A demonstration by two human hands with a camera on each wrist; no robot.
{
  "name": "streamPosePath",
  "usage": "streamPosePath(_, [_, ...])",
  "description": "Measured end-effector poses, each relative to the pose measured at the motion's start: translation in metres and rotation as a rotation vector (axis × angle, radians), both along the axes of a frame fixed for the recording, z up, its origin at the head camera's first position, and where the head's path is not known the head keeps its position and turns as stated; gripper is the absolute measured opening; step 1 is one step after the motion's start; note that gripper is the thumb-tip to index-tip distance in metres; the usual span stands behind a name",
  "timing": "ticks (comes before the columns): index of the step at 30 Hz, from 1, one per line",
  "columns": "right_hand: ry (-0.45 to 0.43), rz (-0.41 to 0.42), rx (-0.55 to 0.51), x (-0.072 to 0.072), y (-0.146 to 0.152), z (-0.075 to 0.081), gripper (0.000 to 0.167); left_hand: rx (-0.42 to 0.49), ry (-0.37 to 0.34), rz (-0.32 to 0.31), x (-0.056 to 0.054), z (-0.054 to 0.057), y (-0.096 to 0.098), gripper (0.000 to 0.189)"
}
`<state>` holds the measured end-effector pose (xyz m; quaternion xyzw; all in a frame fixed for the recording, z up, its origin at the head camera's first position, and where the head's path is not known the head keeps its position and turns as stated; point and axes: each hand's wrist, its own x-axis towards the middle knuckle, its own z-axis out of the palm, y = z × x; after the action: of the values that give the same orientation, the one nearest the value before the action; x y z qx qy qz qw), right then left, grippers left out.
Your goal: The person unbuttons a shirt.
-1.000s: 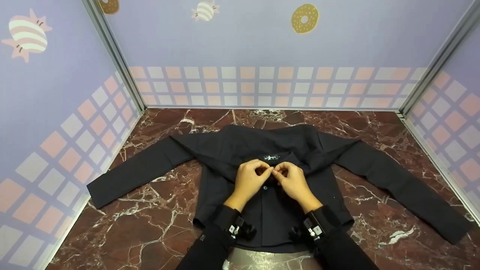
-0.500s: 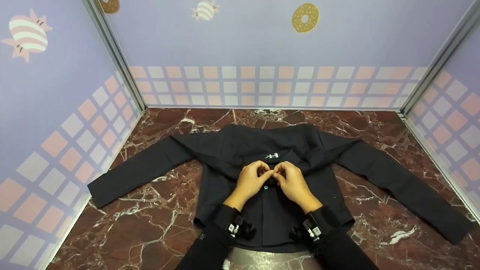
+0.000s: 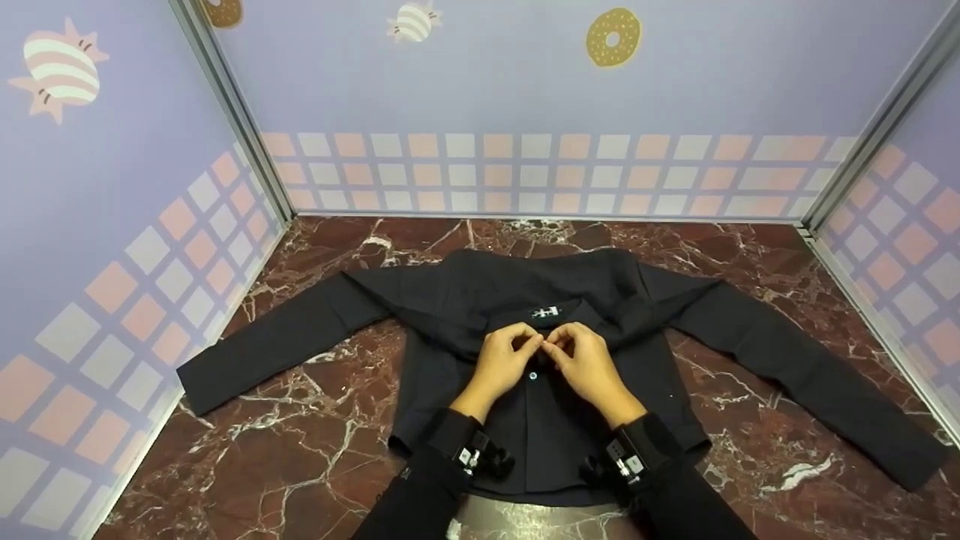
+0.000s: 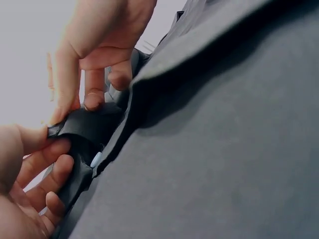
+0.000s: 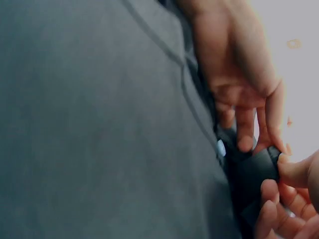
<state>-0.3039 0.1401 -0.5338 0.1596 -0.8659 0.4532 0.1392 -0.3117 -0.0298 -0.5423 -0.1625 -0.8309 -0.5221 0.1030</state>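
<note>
A black long-sleeved shirt (image 3: 487, 442) lies spread on the table, its collar label (image 3: 545, 312) facing up beyond the hands. My left hand (image 3: 499, 364) and right hand (image 3: 587, 365) meet at the front just below the collar. Thumb and forefinger of each pinch the shirt's front edge, fingertips nearly together. Both wrist views show a folded bit of dark cloth (image 4: 92, 122) raised between the fingers. A small pale button (image 3: 533, 376) sits on the front strip just below the fingertips; in the right wrist view this button (image 5: 221, 148) lies beside the pinched cloth. Whatever is inside the pinch is hidden.
The sleeves reach out to both sides over the dark red marbled table (image 3: 300, 480). Lilac panels with a checked band (image 3: 525, 172) wall in the back, left and right. Black bands with small devices (image 3: 626, 454) sit on both wrists.
The hands keep their pinch at the same place, with only slight shifts of the fingertips. The shirt lies as before.
</note>
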Motion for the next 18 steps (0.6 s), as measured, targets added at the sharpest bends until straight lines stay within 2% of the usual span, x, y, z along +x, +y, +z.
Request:
streamPosePath(4, [-0.07, -0.014, -0.025, 0.0011, -0.0008, 0.0028, 0.011, -0.001, -0.014, 0.005, 0.0, -0.0001, 0.0009, 0.014])
streamPosePath(13, [-0.219, -0.045, -0.058, 0.0032, -0.0022, 0.0069, 0.012, -0.106, -0.009, 0.053, 0.0019, 0.0008, 0.0035, 0.012])
streamPosePath(18, [-0.211, -0.064, -0.016, 0.0036, -0.0006, 0.0087, 0.011, -0.1, 0.037, 0.04, 0.0033, -0.0006, 0.0056, 0.012])
